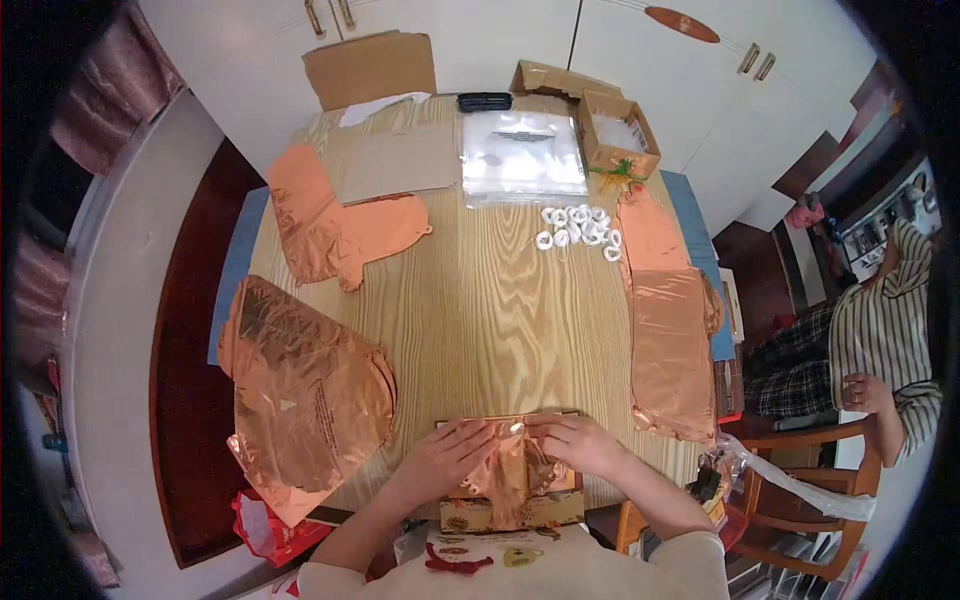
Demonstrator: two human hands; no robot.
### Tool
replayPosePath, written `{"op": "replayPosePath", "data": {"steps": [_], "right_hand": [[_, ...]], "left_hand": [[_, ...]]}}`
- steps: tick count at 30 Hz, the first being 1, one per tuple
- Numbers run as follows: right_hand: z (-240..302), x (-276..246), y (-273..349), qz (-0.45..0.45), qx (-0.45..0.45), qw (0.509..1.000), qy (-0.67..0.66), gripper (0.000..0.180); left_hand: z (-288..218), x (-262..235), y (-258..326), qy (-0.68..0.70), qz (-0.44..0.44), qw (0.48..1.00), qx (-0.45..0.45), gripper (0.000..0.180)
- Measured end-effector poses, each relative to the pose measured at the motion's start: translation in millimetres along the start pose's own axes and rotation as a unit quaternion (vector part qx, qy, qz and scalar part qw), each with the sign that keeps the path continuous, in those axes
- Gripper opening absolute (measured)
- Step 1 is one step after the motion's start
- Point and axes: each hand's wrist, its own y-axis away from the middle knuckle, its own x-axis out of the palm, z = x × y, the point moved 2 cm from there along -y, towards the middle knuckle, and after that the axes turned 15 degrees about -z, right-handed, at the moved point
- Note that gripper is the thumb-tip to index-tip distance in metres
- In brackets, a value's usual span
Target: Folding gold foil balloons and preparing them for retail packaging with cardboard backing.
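At the table's near edge, a crumpled copper-coloured foil balloon [512,475] lies over a printed flat board [470,517]. My left hand [455,452] has its fingers closed on the foil's far left edge. From the other side, my right hand [572,444] holds the far right edge, fingertips turned inward. Both thumbs are mostly hidden. To the left rests a large stack of flat copper foil balloons [310,395]. Another flat pile of copper foil [672,345] runs along the right edge. Farther back on the left are more foil balloons [345,225].
Clear plastic bags [522,155] lie at the back, near a dark case [485,102] and a cardboard box [622,140]. Several white ribbon rings [580,228] sit right of centre. A cardboard sheet [400,160] is at back left. Another person [870,320] stands right, by a wooden chair [810,490].
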Motion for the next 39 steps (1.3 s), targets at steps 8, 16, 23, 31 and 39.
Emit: {"op": "replayPosePath", "data": {"steps": [8, 16, 23, 31, 39], "right_hand": [[15, -16, -13, 0.043, 0.008, 0.998, 0.038, 0.039], [11, -13, 2, 0.047, 0.001, 0.998, 0.036, 0.044], [16, -22, -9, 0.033, 0.011, 0.999, 0.007, 0.039], [39, 4, -29, 0.028, 0.139, 0.981, 0.132, 0.046], [46, 17, -7, -0.003, 0.173, 0.967, 0.186, 0.058]], "left_hand": [[-5, -4, 2, -0.002, 0.061, 0.998, -0.004, 0.056], [-13, -31, -24, 0.062, 0.099, 0.989, -0.092, 0.058], [-13, 25, -37, -0.038, -0.031, 0.997, -0.059, 0.070], [-21, 22, -40, -0.052, 0.005, 0.995, -0.088, 0.072], [-20, 19, -30, -0.037, 0.028, 0.991, -0.125, 0.077]]}}
